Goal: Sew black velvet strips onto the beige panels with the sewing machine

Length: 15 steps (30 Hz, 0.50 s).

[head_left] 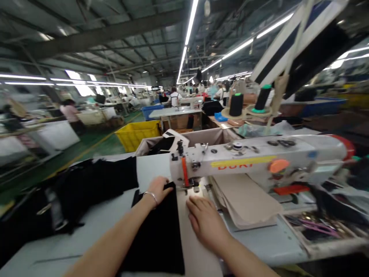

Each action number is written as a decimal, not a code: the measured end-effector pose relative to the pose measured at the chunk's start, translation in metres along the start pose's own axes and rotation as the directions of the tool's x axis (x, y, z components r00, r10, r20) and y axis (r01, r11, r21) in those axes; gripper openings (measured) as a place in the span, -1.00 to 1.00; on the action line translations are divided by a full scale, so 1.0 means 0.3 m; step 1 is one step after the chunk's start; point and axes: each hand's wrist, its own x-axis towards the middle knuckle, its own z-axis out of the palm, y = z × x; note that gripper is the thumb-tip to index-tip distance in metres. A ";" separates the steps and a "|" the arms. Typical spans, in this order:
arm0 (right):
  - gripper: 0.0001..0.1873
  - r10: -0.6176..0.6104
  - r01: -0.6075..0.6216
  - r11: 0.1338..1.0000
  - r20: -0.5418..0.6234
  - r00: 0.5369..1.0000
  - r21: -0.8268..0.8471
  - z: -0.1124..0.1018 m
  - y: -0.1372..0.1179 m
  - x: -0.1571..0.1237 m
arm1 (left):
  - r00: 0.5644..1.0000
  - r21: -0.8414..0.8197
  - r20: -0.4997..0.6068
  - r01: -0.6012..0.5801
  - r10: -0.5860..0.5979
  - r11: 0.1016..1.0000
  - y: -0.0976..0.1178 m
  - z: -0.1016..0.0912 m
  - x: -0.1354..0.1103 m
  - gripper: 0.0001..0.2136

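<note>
A white sewing machine stands across the table in front of me. My left hand, with a bracelet at the wrist, grips the upper edge of a black fabric piece, left of the needle area. My right hand lies flat, fingers stretched out, on a pale strip of material just in front of the presser foot. This strip runs along the black fabric's right edge and under the machine head. The left fingertips are partly hidden behind the fabric.
Stacked beige sheets lie under the machine arm. A tray of small tools sits at the right. Black fabric pieces are piled on the left. Behind the table stand a yellow bin and thread cones. Other people work farther off.
</note>
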 end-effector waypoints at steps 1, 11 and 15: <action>-0.57 -0.006 0.006 1.000 0.005 1.000 0.018 0.005 0.003 0.000 | 1.000 -0.013 -0.002 0.006 -0.006 1.000 -0.014 0.000 -0.018 -0.80; -0.57 -0.045 0.050 0.988 0.042 0.998 -0.143 0.022 0.028 -0.010 | 0.988 -0.395 -0.003 -0.142 0.153 0.908 0.175 0.022 -0.139 -0.80; -0.57 -0.066 0.077 0.978 0.065 0.996 -0.191 0.026 0.035 -0.009 | 0.999 -0.336 -0.053 -0.016 -0.002 0.942 0.218 0.069 -0.106 -0.94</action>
